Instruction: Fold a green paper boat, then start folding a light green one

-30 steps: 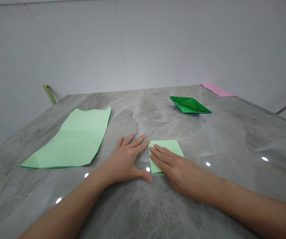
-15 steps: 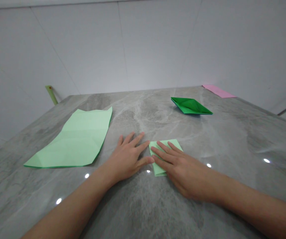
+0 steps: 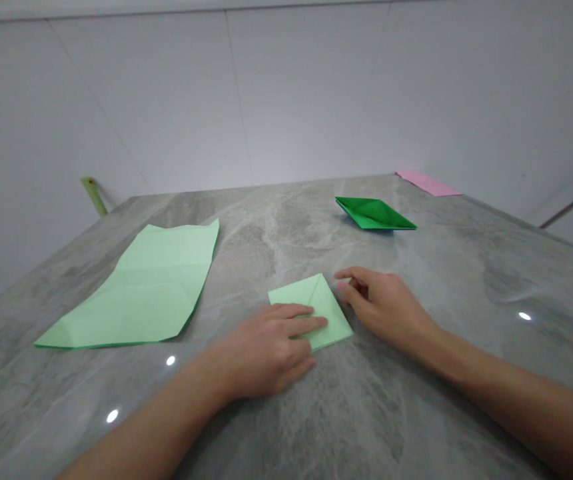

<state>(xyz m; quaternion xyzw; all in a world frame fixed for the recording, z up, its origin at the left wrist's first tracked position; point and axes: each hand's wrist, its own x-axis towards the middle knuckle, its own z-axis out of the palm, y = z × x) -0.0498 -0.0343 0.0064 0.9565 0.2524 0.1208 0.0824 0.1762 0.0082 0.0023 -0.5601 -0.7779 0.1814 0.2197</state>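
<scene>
A small folded square of light green paper [image 3: 331,313] lies flat on the table in front of me, turned a little, with a crease running down from its far corner. My left hand [image 3: 276,343] rests on its near left part, fingers stretched out and pressing it down. Just off the paper's right edge is my right hand [image 3: 374,297], its thumb and index finger apart and the other fingers curled in. I see nothing between them.
A large creased sheet of light green paper [image 3: 159,287] lies to the left. Farther back right sits a folded dark green paper shape [image 3: 374,215]. A pink paper [image 3: 429,183] lies at the table's [image 3: 266,227] far right edge, near the white wall [image 3: 306,100].
My left hand has moved right onto the folded paper. My right hand has lifted off it to the right and curled its fingers. The paper has turned and shifted slightly left.
</scene>
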